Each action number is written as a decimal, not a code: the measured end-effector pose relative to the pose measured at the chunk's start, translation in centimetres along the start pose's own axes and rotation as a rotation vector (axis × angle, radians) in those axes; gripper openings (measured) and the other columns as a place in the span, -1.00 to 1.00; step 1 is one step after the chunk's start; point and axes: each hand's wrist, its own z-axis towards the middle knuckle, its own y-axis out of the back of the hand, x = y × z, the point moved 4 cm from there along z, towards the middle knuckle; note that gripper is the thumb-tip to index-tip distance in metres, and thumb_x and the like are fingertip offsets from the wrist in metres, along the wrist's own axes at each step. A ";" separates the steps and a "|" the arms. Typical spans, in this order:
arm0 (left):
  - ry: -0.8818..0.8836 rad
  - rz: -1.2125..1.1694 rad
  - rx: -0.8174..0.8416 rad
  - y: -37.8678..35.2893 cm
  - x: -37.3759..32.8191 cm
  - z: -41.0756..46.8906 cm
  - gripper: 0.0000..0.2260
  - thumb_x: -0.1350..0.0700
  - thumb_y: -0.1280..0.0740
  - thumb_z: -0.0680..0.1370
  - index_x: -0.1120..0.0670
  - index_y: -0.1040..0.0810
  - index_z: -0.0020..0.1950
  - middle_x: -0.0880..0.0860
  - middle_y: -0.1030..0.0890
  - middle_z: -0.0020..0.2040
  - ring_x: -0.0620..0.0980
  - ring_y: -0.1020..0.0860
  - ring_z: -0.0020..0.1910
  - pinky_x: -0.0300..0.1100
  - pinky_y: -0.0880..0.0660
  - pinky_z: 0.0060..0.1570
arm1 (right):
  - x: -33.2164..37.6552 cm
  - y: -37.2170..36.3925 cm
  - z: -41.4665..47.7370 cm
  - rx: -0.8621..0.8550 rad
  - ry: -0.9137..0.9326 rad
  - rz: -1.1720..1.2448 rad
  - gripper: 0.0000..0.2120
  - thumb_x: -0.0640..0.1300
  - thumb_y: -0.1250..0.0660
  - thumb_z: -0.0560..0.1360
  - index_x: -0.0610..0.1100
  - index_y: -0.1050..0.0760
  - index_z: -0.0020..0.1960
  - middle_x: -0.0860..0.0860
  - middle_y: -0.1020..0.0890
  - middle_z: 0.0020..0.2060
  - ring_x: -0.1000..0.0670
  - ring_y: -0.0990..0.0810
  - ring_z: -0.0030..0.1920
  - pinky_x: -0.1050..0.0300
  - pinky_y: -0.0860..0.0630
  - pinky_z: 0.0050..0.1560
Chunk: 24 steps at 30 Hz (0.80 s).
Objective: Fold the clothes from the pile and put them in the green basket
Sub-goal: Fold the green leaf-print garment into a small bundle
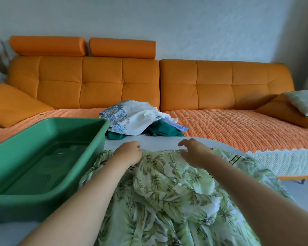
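A: The left hand (129, 151) first?
B: Clenched on the far edge of the white garment with green leaf print (167, 192) — fingers curled down into the cloth, knuckles up.
A: And the right hand (194, 154)?
B: Released. Fingers bent and spread just over that same far edge, nothing clasped; touching the cloth or not, cannot tell.
A: Lie of the garment?
B: Rumpled across the white worktop (158, 142), under and between both forearms (89, 201), draped off the near side toward the camera. Black-striped trim (132, 168) beside the left wrist and again out to the right.
A: The rectangular green plastic basket (34, 201)?
B: On the worktop at the left, slotted floor showing, right wall just beside the leaf-print cloth.
A: Rest of the pile?
B: Past the worktop's far edge, on the seat of the orange tufted sofa (100, 82) — a white cloth with blue floral print (132, 114) heaped over a dark green cloth (160, 130), just behind the basket's far right corner.
A: Around all that?
B: Orange knitted throw (238, 128) over the seat, white knitted border (283, 160) hanging at the right. Orange wedge cushion (12, 103) at the left end. Pale green patterned pillow (306, 102) leaning on another orange cushion (277, 110) at the right end. Two orange bolster headrests (48, 45) above the left backrest.
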 end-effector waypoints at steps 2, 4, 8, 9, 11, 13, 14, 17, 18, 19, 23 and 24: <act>0.075 0.135 0.092 -1.2 0.0 0.7 -0.39 -0.32 -0.09 0.59 0.02 -0.31 0.51 0.08 -0.43 0.44 0.12 -0.47 0.30 -0.05 -0.47 0.21 | -0.4 -1.1 1.4 0.100 -0.072 -0.186 -0.53 0.02 -0.15 0.62 0.07 -0.25 0.52 -0.08 -0.31 0.46 -0.11 -0.57 0.14 0.06 -0.50 -0.09; 0.108 0.253 0.160 -2.0 0.0 1.5 -0.34 -0.37 -0.10 0.56 0.00 -0.29 0.53 0.06 -0.41 0.47 0.13 -0.45 0.36 -0.03 -0.41 0.24 | -1.0 -1.7 2.3 0.162 -0.183 -0.353 -0.43 0.12 -0.13 0.60 -0.04 -0.18 0.56 -0.19 -0.22 0.51 -0.22 -0.50 0.29 -0.03 -0.49 0.05; 0.042 0.076 0.144 -2.2 0.6 3.0 -0.60 0.07 -0.25 0.57 -0.15 -0.42 0.42 -0.05 -0.45 0.43 0.04 -0.48 0.31 -0.09 -0.47 0.21 | -1.8 -2.3 3.9 0.191 -0.180 -0.428 -0.57 0.02 -0.13 0.59 -0.04 -0.36 0.44 -0.05 -0.53 0.28 -0.10 -0.56 0.18 0.08 -0.47 -0.06; 0.027 -0.042 0.094 -2.2 0.9 3.3 -0.64 0.12 -0.24 0.58 -0.16 -0.49 0.34 -0.06 -0.49 0.38 0.02 -0.51 0.24 -0.10 -0.50 0.15 | -1.7 -2.5 4.3 0.182 -0.148 -0.373 -0.61 -0.02 -0.15 0.59 0.00 -0.40 0.41 0.01 -0.56 0.24 -0.07 -0.57 0.15 0.10 -0.47 -0.10; 0.022 -0.266 -0.065 -1.5 1.1 3.4 -0.67 0.20 -0.17 0.61 -0.13 -0.55 0.25 -0.03 -0.56 0.24 0.00 -0.55 0.00 -0.16 -0.49 -0.12 | -1.6 -2.3 4.8 0.115 -0.127 -0.264 -0.64 -0.05 -0.18 0.59 0.09 -0.44 0.37 0.05 -0.58 0.20 -0.04 -0.57 0.12 0.11 -0.51 -0.11; 0.105 -0.493 -0.273 -0.1 1.5 3.8 -0.66 0.25 -0.08 0.64 -0.07 -0.55 0.22 0.00 -0.57 0.11 -0.01 -0.50 -0.25 -0.19 -0.38 -0.35 | -1.7 -1.6 5.1 0.001 -0.168 -0.181 -0.63 -0.09 -0.17 0.61 0.13 -0.44 0.38 0.03 -0.60 0.18 -0.07 -0.60 0.09 0.08 -0.56 -0.09; 0.184 -0.642 -0.364 0.7 1.7 4.0 -0.64 0.28 -0.06 0.63 -0.03 -0.55 0.21 0.03 -0.57 0.10 0.00 -0.49 -0.27 -0.19 -0.38 -0.36 | -1.7 -1.2 5.1 -0.063 -0.196 -0.126 -0.60 -0.14 -0.15 0.61 0.13 -0.43 0.40 -0.01 -0.62 0.15 -0.09 -0.61 0.06 0.06 -0.58 -0.10; 0.370 -0.993 -0.491 1.5 1.7 4.8 -0.60 0.36 -0.03 0.59 0.07 -0.53 0.25 0.08 -0.54 0.20 0.07 -0.50 -0.03 -0.15 -0.44 -0.07 | -2.0 0.2 5.0 -0.238 -0.235 0.017 -0.50 -0.26 -0.08 0.60 0.09 -0.32 0.48 -0.09 -0.64 -0.01 -0.12 -0.64 -0.14 -0.05 -0.65 -0.18; 0.381 -0.999 -0.490 1.4 1.4 4.8 -0.61 0.35 -0.04 0.60 0.08 -0.51 0.29 0.08 -0.54 0.20 0.07 -0.48 0.01 -0.14 -0.42 -0.02 | -2.1 0.5 5.0 -0.274 -0.242 0.064 -0.46 -0.28 -0.07 0.62 0.08 -0.23 0.54 -0.09 -0.63 -0.07 -0.11 -0.63 -0.20 -0.05 -0.65 -0.25; 0.372 -0.950 -0.481 1.1 1.2 4.8 -0.62 0.33 -0.05 0.61 0.08 -0.47 0.32 0.09 -0.54 0.22 0.08 -0.48 0.02 -0.13 -0.40 -0.01 | -2.2 0.6 4.9 -0.295 -0.247 0.117 -0.42 -0.29 -0.05 0.62 0.08 -0.14 0.59 -0.08 -0.60 -0.13 -0.09 -0.60 -0.25 -0.01 -0.61 -0.34; 0.269 -0.500 -0.382 0.2 0.4 4.4 -0.70 0.16 -0.15 0.65 0.13 -0.38 0.38 0.19 -0.43 0.33 0.17 -0.51 0.05 -0.06 -0.40 -0.07 | -2.1 -0.1 4.9 -0.229 -0.201 0.302 -0.27 -0.27 -0.12 0.57 0.07 0.10 0.63 -0.09 -0.59 -0.04 -0.07 -0.57 -0.23 0.01 -0.52 -0.37; 0.288 -0.376 -0.284 -0.2 0.2 4.4 -0.63 0.02 -0.15 0.67 0.16 -0.35 0.43 0.21 -0.42 0.36 0.19 -0.52 0.13 -0.06 -0.39 -0.06 | -2.0 -0.4 4.9 -0.193 -0.185 0.274 -0.28 -0.23 -0.16 0.56 0.04 0.08 0.62 -0.12 -0.57 0.08 -0.09 -0.58 -0.14 -0.01 -0.53 -0.29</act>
